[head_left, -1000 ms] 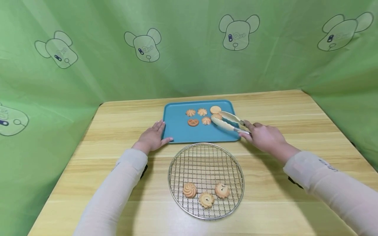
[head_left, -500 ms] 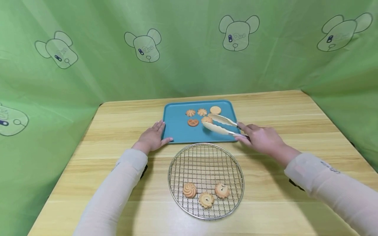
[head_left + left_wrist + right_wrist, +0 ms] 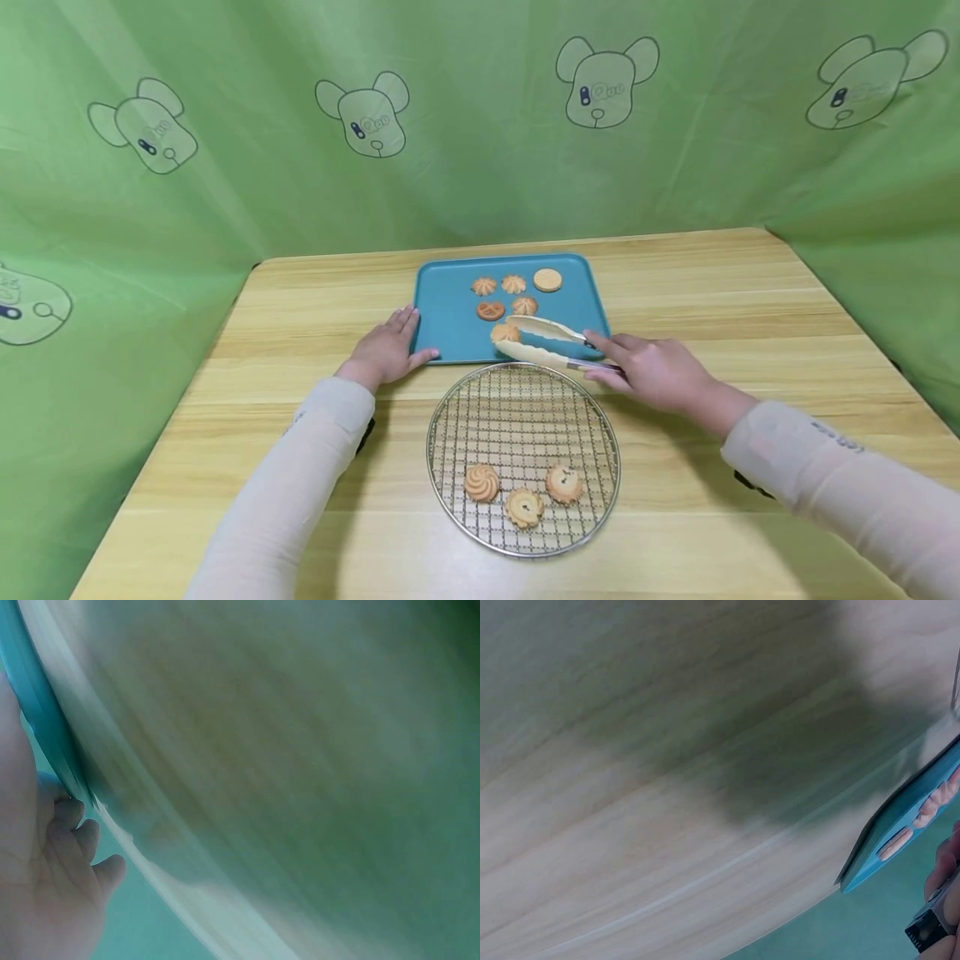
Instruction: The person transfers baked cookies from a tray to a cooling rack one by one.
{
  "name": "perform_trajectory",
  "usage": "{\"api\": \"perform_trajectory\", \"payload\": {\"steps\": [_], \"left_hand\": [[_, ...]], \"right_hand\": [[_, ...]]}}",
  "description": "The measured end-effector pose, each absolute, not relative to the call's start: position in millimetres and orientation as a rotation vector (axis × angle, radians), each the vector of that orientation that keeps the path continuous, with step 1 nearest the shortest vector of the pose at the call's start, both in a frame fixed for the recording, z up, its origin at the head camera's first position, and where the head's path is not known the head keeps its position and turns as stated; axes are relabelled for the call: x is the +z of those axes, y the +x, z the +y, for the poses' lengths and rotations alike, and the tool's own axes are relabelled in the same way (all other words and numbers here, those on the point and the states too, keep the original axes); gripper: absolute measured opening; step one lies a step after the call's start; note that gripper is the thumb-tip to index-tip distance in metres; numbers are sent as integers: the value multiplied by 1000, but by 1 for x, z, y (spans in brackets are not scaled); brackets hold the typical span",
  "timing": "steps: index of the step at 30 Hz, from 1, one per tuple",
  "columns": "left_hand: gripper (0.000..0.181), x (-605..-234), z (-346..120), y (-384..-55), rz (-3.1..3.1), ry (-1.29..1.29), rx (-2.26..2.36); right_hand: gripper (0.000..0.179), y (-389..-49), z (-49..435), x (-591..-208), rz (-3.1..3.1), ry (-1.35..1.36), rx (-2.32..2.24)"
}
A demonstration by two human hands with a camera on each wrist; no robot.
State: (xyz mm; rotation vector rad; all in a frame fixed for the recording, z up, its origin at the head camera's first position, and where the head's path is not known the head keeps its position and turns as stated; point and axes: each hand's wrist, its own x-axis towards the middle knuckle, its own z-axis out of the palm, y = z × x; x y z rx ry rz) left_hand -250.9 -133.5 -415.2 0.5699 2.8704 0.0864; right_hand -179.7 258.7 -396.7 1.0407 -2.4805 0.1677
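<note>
My right hand [image 3: 660,371] grips a pair of tongs [image 3: 534,356] with pale scalloped tips and metal arms. Between those tips is a ridged cookie [image 3: 504,333], over the front part of a blue tray [image 3: 450,335]. Several other cookies lie on the tray: a pretzel-shaped cookie [image 3: 491,311], a flat round cookie [image 3: 547,280] and some star-ridged ones. My left hand [image 3: 382,348] rests against the tray's front left corner, fingers along the side and thumb at the front edge. The left wrist view shows that hand [image 3: 45,877] beside the tray's rim [image 3: 37,697].
A round wire rack [image 3: 517,417] stands just in front of the tray. Near its front side lie a swirl cookie [image 3: 482,483], a ring-shaped cookie [image 3: 524,508] and a dotted cookie [image 3: 564,484]. Beneath is a wooden table [image 3: 300,300], with a green curtain [image 3: 480,200] behind.
My right hand has brought the tongs and the ridged cookie leftward and toward the tray's front, away from the round cookie's side. The left hand has stayed put.
</note>
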Motion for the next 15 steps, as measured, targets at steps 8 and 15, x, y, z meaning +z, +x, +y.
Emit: {"api": "perform_trajectory", "payload": {"steps": [8,15], "left_hand": [[89,-417,-134,-252,2860,564,66],[89,-416,-134,-252,2862,564,66]], "right_hand": [[62,-175,252,-400,-2421,1155,184],[63,-169,245,-399,-2458,1213,177]]}}
